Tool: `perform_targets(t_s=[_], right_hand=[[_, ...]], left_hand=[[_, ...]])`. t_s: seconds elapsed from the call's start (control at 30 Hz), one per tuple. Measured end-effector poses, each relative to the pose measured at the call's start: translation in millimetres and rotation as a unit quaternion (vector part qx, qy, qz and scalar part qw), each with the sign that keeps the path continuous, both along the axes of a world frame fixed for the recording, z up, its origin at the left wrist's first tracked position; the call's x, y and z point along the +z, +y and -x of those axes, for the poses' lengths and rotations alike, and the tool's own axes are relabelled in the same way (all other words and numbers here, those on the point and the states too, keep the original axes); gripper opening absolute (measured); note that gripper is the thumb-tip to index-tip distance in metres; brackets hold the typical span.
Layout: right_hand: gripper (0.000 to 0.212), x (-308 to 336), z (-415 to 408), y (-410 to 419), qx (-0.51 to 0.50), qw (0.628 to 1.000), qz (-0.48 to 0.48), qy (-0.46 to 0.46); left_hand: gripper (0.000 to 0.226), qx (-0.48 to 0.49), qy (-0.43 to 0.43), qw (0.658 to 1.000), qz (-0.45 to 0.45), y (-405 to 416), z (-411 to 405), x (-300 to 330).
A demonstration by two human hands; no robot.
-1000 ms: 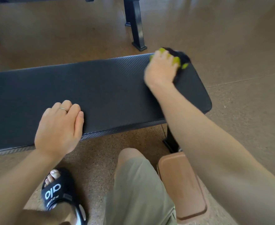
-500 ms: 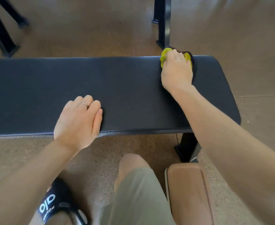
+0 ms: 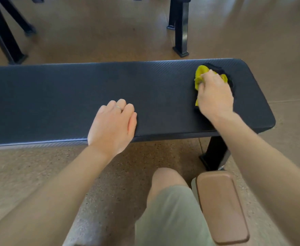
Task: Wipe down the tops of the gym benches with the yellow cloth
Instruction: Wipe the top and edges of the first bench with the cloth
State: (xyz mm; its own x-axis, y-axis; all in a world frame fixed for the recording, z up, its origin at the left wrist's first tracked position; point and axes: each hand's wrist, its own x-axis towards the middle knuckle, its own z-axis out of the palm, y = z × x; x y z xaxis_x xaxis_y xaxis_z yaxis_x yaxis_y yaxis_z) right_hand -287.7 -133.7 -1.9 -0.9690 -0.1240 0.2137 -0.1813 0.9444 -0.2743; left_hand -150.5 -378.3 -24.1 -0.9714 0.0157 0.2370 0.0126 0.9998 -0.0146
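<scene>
1. Dark padded gym bench (image 3: 74,96) across the middle of the head view, long side running left to right, rounded end at the right, woven-looking texture on its top.
2. Right hand (image 3: 214,96) on the bench top near that right end, fingers curled round the bunched yellow cloth (image 3: 201,73) and pressing it against the padding.
3. Cloth mostly hidden under the hand — yellow folds showing past the fingers on the far side and along the thumb side; a dark part of the same cloth, or its shadow, at the far right of the bunch, cannot tell which.
4. Left hand (image 3: 112,126) resting on the near edge of the bench, about mid-length, well apart from the cloth — fingers bent loosely at the knuckles, nothing held; a thin ring (image 3: 118,107) on one finger.
5. Both forearms bare, reaching in from the bottom of the view.
6. Below the bench: a bare knee (image 3: 165,178) above pale green shorts (image 3: 170,219), and just beside it on the right a brown padded block (image 3: 222,205) on the floor.
7. Black bench leg (image 3: 214,151) under the right end, foot on the speckled brown floor (image 3: 39,174).
8. Beyond the bench, more black frame legs (image 3: 181,29) standing on the floor, top centre and top left.
</scene>
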Motion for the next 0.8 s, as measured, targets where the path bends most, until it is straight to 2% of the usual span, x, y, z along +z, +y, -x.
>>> perform_targets(t_s=[0.07,0.17,0.27,0.33,0.4,0.5,0.67,0.73,0.8], right_hand=[[0.034,-6.4,-32.5,-48.8,0.020,1.000,0.003,0.024],[0.036,-23.6,-99.4,-125.7,0.111,0.993,-0.006,0.032],[0.039,-23.0,-115.9,-124.4,0.174,0.984,-0.005,0.033],[0.035,-20.1,-101.0,-101.3,0.137,0.990,-0.005,0.032],[0.032,-14.6,-84.8,-90.1,0.034,0.999,0.008,0.024],[0.041,-13.1,-95.4,-129.2,-0.072,0.997,-0.001,0.028],[0.041,-20.9,-175.6,-246.3,0.023,1.000,0.003,0.020],[0.040,-19.6,-179.0,-243.0,0.072,0.997,-0.004,0.027],[0.039,-21.4,-168.7,-205.8,0.063,0.997,-0.029,0.034]], left_hand=[[0.033,-0.012,0.003,1.000,-0.013,-3.2,2.1,0.1],[0.032,-0.061,-0.003,0.995,-0.078,-15.8,-1.3,8.0],[0.027,-0.024,0.019,0.998,-0.055,-67.5,-18.8,16.5],[0.026,0.065,0.025,0.996,-0.061,-117.8,-31.1,15.5],[0.026,0.122,0.016,0.985,-0.119,-144.6,-36.3,12.8],[0.025,0.108,0.021,0.987,-0.121,-140.6,-35.5,6.7],[0.033,0.084,0.023,0.984,-0.158,-147.1,-35.7,6.7],[0.035,0.070,0.023,0.983,-0.167,-148.5,-36.9,7.1],[0.035,0.057,0.021,0.982,-0.180,-151.1,-38.6,6.9]])
